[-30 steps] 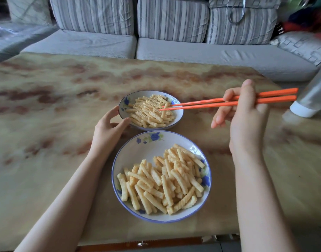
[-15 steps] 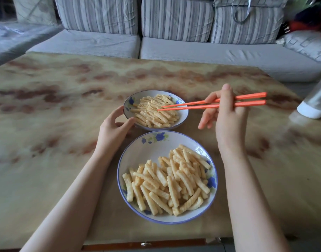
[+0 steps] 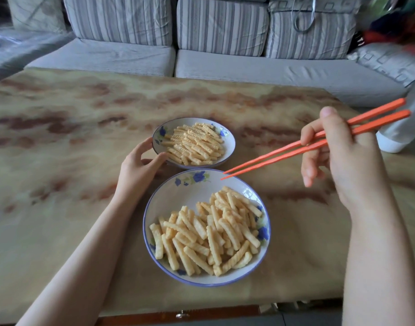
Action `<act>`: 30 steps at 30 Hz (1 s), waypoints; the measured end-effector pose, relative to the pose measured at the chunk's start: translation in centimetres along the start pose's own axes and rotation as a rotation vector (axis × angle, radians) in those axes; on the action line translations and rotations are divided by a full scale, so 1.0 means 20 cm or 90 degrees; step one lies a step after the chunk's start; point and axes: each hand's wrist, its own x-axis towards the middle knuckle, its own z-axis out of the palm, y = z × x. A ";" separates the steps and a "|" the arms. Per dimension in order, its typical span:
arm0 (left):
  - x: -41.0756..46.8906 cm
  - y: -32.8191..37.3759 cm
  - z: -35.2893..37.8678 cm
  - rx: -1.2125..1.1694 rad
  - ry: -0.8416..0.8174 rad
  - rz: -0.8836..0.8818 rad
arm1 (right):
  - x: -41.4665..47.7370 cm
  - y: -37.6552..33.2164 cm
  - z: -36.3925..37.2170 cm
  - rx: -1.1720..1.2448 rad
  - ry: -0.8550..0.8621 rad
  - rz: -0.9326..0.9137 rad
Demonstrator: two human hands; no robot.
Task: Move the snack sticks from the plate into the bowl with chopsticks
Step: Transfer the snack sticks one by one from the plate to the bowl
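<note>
Chopsticks (image 3: 296, 149) are gripped in my right hand (image 3: 343, 165) at the right of the frame, fingers curled round them. Their tips are slightly apart and carry nothing. They hang over the far rim of the plate (image 3: 178, 194) at lower centre. I point them down there because the sticks (image 3: 209, 231) to move lie heaped in its lower half. My left hand (image 3: 136, 168) cups the left rim of the bowl (image 3: 229, 143) at centre, I think so that it does not slide on the smooth table (image 3: 60, 137). It already holds many sticks.
</note>
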 end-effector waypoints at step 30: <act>0.01 -0.01 0.00 0.016 0.002 0.006 | 0.03 0.04 0.16 0.118 0.160 -0.014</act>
